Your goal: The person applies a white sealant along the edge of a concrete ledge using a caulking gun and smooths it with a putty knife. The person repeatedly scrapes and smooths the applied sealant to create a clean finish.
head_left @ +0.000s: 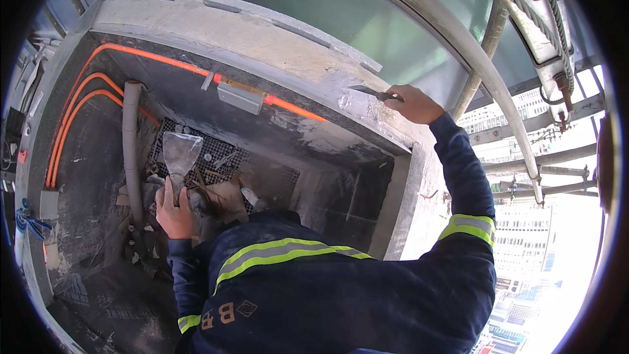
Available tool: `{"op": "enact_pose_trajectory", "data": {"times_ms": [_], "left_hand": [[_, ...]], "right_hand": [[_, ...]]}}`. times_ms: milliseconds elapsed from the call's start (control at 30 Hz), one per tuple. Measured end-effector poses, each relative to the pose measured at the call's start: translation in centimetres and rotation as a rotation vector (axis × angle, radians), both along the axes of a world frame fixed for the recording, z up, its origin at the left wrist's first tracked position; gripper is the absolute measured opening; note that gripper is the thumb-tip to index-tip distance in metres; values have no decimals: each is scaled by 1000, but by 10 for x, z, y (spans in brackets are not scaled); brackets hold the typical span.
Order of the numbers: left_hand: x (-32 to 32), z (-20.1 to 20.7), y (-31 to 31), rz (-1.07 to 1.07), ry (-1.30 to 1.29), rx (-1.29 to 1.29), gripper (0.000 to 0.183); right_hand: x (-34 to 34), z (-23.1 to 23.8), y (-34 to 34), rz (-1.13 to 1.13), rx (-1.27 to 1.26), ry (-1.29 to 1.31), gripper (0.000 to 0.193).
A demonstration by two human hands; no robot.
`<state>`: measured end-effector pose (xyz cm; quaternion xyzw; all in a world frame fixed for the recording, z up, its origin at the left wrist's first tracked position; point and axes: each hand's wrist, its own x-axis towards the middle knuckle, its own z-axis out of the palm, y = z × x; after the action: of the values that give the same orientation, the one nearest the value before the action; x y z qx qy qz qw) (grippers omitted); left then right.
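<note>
Plaster-smeared concrete ledge [341, 82] takes the narrow scraper [372, 93], the right hand [414, 103] pinching its handle flat against the surface, while the left hand [173, 213], grip wrapped tight, parks the wide putty knife [181, 154] upright below, over the mesh grate [216, 157].

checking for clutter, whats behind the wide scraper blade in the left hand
Behind the wide grey metal scraper blade in the left hand is a dark perforated metal grille with brown debris scraps beside it. The grille directly behind the blade is hidden.
</note>
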<state>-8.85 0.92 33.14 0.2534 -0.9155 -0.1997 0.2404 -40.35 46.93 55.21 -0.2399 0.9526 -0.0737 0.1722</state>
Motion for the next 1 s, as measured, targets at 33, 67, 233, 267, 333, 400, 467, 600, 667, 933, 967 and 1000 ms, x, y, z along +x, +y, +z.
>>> {"op": "enact_pose_trajectory", "data": {"times_ms": [33, 67, 233, 267, 333, 400, 467, 600, 667, 933, 967, 1000], "left_hand": [[-5, 1, -1, -27, 4, 9, 47], [-10, 3, -3, -57, 6, 19, 47], [-24, 4, -10, -139, 34, 12, 47], [-25, 5, -12, -148, 35, 18, 47], [-25, 6, -15, -159, 34, 34, 47], [-24, 4, -17, -163, 29, 55, 47], [-22, 1, -17, -158, 8, 54, 47], [-18, -7, -16, -147, 7, -2, 48], [-17, -8, -13, -145, 0, 1, 48], [-12, -1, -7, -111, 1, 28, 47], [-11, 1, -6, -105, 3, 40, 47], [-11, 2, -5, -99, 4, 52, 47]], "right_hand": [[5, -2, -3, -34, -12, 2, 40], [11, -5, -6, -71, -24, 3, 39], [37, -21, -6, -88, -136, 108, 35], [42, -18, -11, -165, -86, 45, 33], [49, -26, -9, -107, -88, 113, 33], [58, -26, -9, -94, -103, 130, 34], [69, -28, -10, -109, -164, 126, 36], [79, -25, -14, -99, -150, 112, 40], [76, -25, -10, -102, -71, 121, 41], [50, -17, 20, -26, -19, 99, 44], [46, -9, 22, 12, -54, 127, 44], [42, -3, 21, -31, -60, 113, 44]]}}
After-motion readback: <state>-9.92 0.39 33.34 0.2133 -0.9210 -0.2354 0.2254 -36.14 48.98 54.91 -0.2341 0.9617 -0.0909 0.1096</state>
